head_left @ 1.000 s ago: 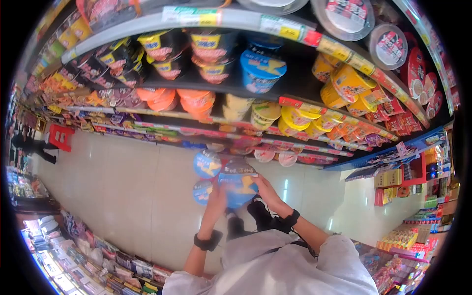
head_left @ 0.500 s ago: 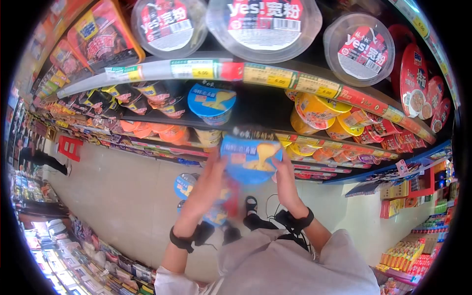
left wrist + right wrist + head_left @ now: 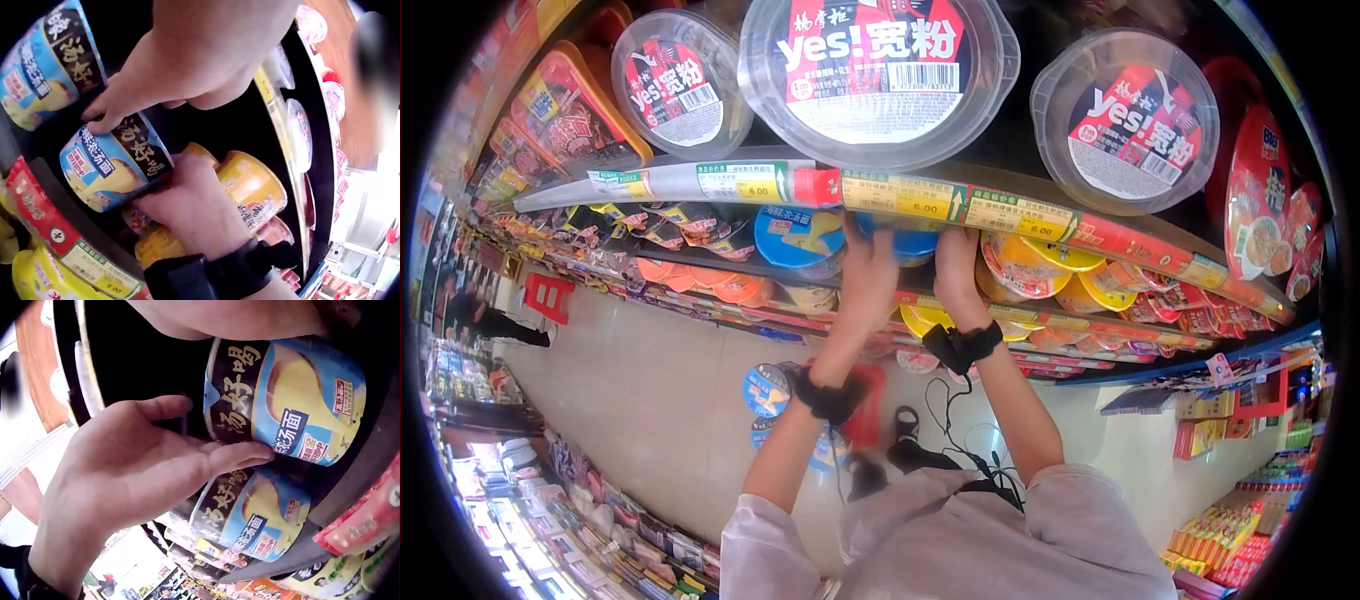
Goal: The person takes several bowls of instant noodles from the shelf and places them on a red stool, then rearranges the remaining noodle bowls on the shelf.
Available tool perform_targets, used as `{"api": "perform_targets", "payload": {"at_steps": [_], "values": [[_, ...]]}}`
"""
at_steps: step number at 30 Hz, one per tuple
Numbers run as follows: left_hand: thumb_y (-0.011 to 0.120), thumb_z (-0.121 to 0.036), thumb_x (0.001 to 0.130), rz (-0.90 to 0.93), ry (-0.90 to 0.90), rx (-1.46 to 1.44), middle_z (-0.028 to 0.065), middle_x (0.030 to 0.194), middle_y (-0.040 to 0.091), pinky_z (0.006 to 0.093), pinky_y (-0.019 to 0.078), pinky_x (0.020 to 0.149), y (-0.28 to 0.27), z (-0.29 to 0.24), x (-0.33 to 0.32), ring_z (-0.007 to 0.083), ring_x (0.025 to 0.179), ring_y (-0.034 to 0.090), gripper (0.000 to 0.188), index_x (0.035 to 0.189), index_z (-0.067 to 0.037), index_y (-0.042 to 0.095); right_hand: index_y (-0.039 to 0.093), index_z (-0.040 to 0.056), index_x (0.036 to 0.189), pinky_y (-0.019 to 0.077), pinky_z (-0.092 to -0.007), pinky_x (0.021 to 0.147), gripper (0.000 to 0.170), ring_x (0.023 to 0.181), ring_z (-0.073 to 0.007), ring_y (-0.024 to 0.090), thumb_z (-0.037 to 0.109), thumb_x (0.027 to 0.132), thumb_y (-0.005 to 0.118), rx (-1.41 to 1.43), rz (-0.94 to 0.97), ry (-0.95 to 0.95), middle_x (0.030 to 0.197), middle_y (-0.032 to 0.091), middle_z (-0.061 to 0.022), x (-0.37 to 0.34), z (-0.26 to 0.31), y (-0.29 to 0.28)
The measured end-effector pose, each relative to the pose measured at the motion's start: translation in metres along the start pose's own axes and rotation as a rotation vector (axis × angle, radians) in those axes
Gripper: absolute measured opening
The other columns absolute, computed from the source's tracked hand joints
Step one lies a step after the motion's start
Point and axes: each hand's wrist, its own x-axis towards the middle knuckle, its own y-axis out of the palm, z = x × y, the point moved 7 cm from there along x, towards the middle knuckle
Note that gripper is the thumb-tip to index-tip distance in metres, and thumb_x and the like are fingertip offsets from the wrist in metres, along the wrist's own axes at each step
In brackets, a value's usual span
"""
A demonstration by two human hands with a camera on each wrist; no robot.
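A blue noodle cup [image 3: 115, 162] with black-and-gold lettering stands upright on a dark shelf between my hands. My left hand [image 3: 868, 280] reaches in on its left, fingers stretched out; in the right wrist view the left hand's fingertips [image 3: 262, 451] are at the cup's side and its thumb stands apart. On the other side, my right hand [image 3: 200, 203] has its fingers laid along the cup. In the head view the right hand's fingers are hidden under the price rail. A matching blue noodle cup [image 3: 798, 238] stands just left of my left hand.
Above the hands runs a price rail [image 3: 910, 200], with large clear-lidded tubs [image 3: 885, 75] on the shelf over it. Yellow cups [image 3: 1030, 265] crowd the right side. More blue cups [image 3: 768, 392] stand low by a red stool-like object [image 3: 866, 405] near the feet.
Both hands have carried the blue cup from low near the floor up and forward into the shelf beside the matching cup. The head view has shifted closer to the shelf.
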Motion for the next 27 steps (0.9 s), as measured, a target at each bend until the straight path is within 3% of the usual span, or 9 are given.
{"api": "perform_targets", "payload": {"at_steps": [3,4,7,8,11,12,15,20,27], "values": [[0.042,-0.021,0.095,-0.014,0.03,0.018,0.0206,0.133,0.046,0.031,0.0331,0.101,0.014,0.006,0.017,0.0251,0.12,0.045,0.05,0.136,0.006,0.03,0.053,0.0006,0.115,0.0407,-0.0322,0.092,0.028,0.106,-0.0192,0.051,0.021,0.096,0.048,-0.031,-0.075,0.027,0.115,0.056,-0.0119,0.016,-0.018,0.002],[0.044,-0.015,0.094,-0.046,0.145,0.042,0.0204,0.121,0.056,0.0311,0.038,0.096,0.017,0.013,0.025,0.0246,0.111,0.052,0.038,0.125,0.007,0.043,0.053,0.0017,0.114,0.0415,-0.0322,0.091,0.027,0.105,-0.0192,0.051,0.02,0.096,0.048,0.032,-0.07,0.109,0.114,0.056,-0.0117,0.015,-0.02,0.006],[0.048,-0.015,0.094,0.089,0.205,0.022,0.0171,0.111,0.06,0.0314,0.0425,0.09,0.032,0.053,0.045,0.0223,0.102,0.056,0.03,0.115,0.006,0.052,0.056,0.0048,0.107,0.045,-0.0326,0.086,0.023,0.099,-0.0183,0.052,0.023,0.096,0.049,0.014,0.045,0.074,0.108,0.057,-0.0096,0.032,-0.049,0.004],[0.052,-0.012,0.092,0.135,0.156,-0.109,0.0134,0.104,0.062,0.0322,0.0448,0.085,0.035,0.035,0.041,0.0194,0.096,0.057,0.021,0.105,0.004,0.058,0.056,0.0048,0.105,0.0452,-0.0327,0.085,0.023,0.098,-0.018,0.052,0.024,0.096,0.049,-0.029,0.099,0.027,0.107,0.057,-0.0094,0.036,-0.057,0.002],[0.054,-0.01,0.091,0.087,0.261,0.106,0.0107,0.098,0.061,0.0332,0.0453,0.083,0.037,0.041,0.054,0.0185,0.093,0.057,0.016,0.1,0.002,0.059,0.057,0.0027,0.101,0.0447,-0.0344,0.083,0.021,0.096,-0.0222,0.052,0.021,0.094,0.049,-0.508,0.26,-0.248,0.104,0.057,-0.0117,0.036,-0.05,-0.001],[0.056,-0.01,0.089,0.103,0.253,0.051,0.0099,0.095,0.061,0.0343,0.0455,0.08,0.038,0.046,0.054,0.0188,0.091,0.056,0.014,0.096,0.001,0.059,0.055,0.0006,0.104,0.0445,-0.0363,0.083,0.018,0.097,-0.0274,0.052,0.013,0.092,0.049,-0.573,0.295,-0.196,0.106,0.058,-0.0146,0.036,-0.052,-0.006],[0.056,-0.01,0.087,0.171,0.337,0.195,0.0174,0.101,0.061,0.0374,0.0443,0.085,0.042,0.057,0.058,0.028,0.096,0.058,0.019,0.101,0.003,0.056,0.056,0.0023,0.106,0.045,-0.0372,0.081,0.018,0.096,-0.0284,0.054,0.011,0.091,0.05,-0.748,0.317,-0.054,0.104,0.059,-0.0143,0.041,-0.056,-0.01],[0.059,-0.012,0.086,0.269,0.261,0.193,0.0162,0.1,0.062,0.0387,0.0459,0.082,0.045,0.067,0.063,0.0283,0.094,0.058,0.021,0.102,0.001,0.057,0.055,0.0076,0.112,0.0451,-0.0341,0.084,0.024,0.103,-0.0219,0.053,0.024,0.095,0.049,-1.051,0.39,-0.269,0.112,0.056,-0.0103,0.061,-0.103,-0.023],[0.059,-0.01,0.086,0.303,0.335,0.147,0.0142,0.095,0.062,0.037,0.0466,0.078,0.047,0.077,0.068,0.0247,0.09,0.058,0.016,0.098,0.001,0.059,0.054,0.0088,0.116,0.0424,-0.0357,0.091,0.031,0.109,-0.0239,0.052,0.031,0.094,0.051,-1.029,0.29,-0.508,0.118,0.056,-0.0099,0.142,-0.275,-0.105]]}}
